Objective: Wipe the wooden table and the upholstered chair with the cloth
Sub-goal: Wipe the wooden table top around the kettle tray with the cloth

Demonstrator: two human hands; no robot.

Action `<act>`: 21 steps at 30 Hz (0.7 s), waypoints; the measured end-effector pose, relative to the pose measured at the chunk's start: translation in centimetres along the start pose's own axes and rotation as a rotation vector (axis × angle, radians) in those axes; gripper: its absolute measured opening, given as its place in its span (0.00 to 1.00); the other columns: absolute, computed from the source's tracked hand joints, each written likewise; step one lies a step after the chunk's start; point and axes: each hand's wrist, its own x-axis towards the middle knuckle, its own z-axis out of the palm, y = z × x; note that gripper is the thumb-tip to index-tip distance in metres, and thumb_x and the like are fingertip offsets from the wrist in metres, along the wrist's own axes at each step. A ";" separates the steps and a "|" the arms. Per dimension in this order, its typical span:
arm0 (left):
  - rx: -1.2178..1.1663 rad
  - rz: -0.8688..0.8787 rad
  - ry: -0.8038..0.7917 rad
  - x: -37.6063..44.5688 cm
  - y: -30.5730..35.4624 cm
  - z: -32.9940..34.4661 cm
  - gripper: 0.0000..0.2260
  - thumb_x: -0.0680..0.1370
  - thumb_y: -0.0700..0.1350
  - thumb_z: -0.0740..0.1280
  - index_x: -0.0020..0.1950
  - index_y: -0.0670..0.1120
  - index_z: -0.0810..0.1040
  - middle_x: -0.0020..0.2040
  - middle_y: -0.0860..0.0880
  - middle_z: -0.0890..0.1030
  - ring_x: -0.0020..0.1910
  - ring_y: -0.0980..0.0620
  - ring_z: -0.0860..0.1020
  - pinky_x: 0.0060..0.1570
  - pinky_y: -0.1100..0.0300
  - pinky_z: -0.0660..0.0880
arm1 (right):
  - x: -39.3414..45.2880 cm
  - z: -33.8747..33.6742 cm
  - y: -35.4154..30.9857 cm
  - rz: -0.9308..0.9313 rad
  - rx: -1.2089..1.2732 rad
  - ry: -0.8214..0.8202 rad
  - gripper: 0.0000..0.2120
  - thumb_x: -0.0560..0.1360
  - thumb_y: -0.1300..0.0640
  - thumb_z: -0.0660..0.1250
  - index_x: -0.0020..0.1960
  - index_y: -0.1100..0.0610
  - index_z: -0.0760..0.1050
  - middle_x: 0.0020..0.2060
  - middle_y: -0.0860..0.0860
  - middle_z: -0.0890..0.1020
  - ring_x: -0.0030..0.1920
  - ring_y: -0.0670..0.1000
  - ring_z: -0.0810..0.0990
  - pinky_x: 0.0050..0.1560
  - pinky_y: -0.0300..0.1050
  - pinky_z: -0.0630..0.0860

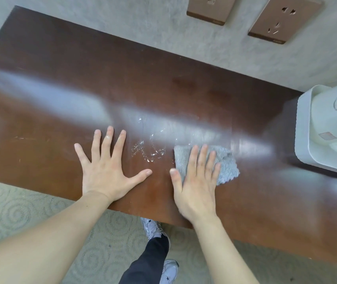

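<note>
A grey textured wall (122, 19) is seen across the top of the frame, two bronze socket plates (284, 19) are mounted on it at upper right, and pale swirl-patterned carpet (15, 210) is spread along the bottom.

White kettle (331, 128) in white tray (303, 140) at right edge. Two bronze wall plates: switch (210, 9), socket (284, 19). Swirl-patterned carpet (15, 210). White sneakers (153, 228).

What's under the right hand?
The grey cloth, pressed flat on the table by the right hand. The tabletop beneath the cloth is covered, so unseen.
</note>
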 end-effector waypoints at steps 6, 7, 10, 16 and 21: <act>0.014 -0.005 -0.009 0.0 0.0 0.0 0.53 0.66 0.84 0.49 0.82 0.52 0.54 0.82 0.46 0.54 0.81 0.43 0.47 0.72 0.26 0.47 | 9.2 -2.0 -1.0 -0.061 -0.079 -0.019 0.36 0.77 0.32 0.33 0.80 0.49 0.34 0.79 0.51 0.34 0.78 0.54 0.30 0.77 0.55 0.31; 0.011 -0.004 -0.006 0.0 -0.1 0.0 0.53 0.66 0.84 0.49 0.82 0.52 0.54 0.82 0.46 0.54 0.81 0.43 0.47 0.72 0.26 0.47 | 10.6 -2.3 -1.2 -0.075 -0.089 -0.017 0.36 0.77 0.34 0.34 0.80 0.49 0.35 0.79 0.51 0.34 0.78 0.54 0.31 0.77 0.56 0.32; 0.009 0.003 0.003 0.0 -0.1 0.0 0.52 0.66 0.84 0.49 0.82 0.52 0.54 0.82 0.46 0.55 0.81 0.43 0.48 0.72 0.26 0.48 | 14.3 -3.1 -2.0 -0.090 -0.087 -0.013 0.32 0.81 0.37 0.38 0.80 0.49 0.37 0.80 0.51 0.36 0.79 0.54 0.33 0.77 0.56 0.33; 0.003 0.004 0.009 -0.2 0.0 0.1 0.52 0.66 0.84 0.47 0.82 0.53 0.54 0.82 0.47 0.55 0.81 0.43 0.49 0.73 0.27 0.47 | 14.0 -2.6 -2.5 -0.087 -0.080 0.036 0.36 0.80 0.36 0.40 0.81 0.55 0.38 0.80 0.54 0.38 0.79 0.55 0.35 0.78 0.56 0.35; 0.004 -0.005 0.000 -0.1 0.1 -0.1 0.52 0.65 0.84 0.45 0.82 0.54 0.51 0.82 0.48 0.53 0.81 0.44 0.46 0.73 0.28 0.45 | 6.2 -0.9 -2.4 -0.120 -0.059 0.037 0.36 0.80 0.36 0.39 0.80 0.54 0.37 0.80 0.54 0.38 0.79 0.54 0.35 0.78 0.56 0.38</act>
